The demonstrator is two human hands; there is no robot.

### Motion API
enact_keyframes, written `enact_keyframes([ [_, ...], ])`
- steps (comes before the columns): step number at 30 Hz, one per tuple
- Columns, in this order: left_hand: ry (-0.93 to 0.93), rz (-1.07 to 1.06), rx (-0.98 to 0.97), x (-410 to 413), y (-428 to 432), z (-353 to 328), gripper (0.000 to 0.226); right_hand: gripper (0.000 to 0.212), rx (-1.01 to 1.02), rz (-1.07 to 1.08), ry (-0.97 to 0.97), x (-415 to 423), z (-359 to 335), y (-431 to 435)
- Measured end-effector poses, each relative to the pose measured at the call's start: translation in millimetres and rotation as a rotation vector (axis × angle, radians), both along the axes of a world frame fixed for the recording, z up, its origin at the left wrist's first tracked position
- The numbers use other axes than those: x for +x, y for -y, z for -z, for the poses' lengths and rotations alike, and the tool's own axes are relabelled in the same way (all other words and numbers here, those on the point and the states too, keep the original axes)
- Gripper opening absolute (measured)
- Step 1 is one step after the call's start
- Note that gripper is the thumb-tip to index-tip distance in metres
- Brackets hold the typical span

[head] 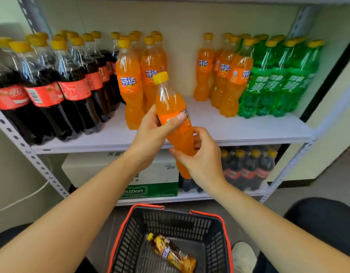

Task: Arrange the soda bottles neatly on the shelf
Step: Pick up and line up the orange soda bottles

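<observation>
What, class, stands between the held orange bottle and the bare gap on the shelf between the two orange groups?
Nothing visible does. The orange bottle, gripped by the left hand and right hand, tilts before the shelf; the bare gap lies behind it, between the left orange group and right orange group.

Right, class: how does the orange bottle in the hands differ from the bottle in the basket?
The held bottle is tilted, cap up; the basket bottle lies on its side in the basket. The held bottle is bright orange; the basket bottle darker, brownish. Left hand and right hand grip the held bottle; nothing touches the basket bottle. Both have yellow caps.
</observation>
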State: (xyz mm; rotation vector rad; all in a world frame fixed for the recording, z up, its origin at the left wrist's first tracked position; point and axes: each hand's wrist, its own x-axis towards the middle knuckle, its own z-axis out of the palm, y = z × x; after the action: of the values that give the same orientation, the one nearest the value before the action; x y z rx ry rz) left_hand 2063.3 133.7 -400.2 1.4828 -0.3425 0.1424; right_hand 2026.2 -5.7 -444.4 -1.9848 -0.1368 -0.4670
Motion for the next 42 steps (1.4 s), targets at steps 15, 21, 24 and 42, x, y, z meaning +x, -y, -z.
enact_keyframes([
  [15,-0.004,0.132,0.01,6,1,-9,0.04,0.053,0.479,-0.456,-0.311,21,-15,49],
  [21,0.013,0.202,0.023,10,-3,-15,0.05,0.052,0.642,-0.617,-0.459,20,-20,54],
  [24,-0.007,0.206,0.006,11,-3,-15,0.047,0.055,0.613,-0.656,-0.51,19,-18,55],
  [42,0.277,-0.05,0.102,7,8,-21,0.065,0.054,0.37,-0.426,-0.322,27,0,55],
])
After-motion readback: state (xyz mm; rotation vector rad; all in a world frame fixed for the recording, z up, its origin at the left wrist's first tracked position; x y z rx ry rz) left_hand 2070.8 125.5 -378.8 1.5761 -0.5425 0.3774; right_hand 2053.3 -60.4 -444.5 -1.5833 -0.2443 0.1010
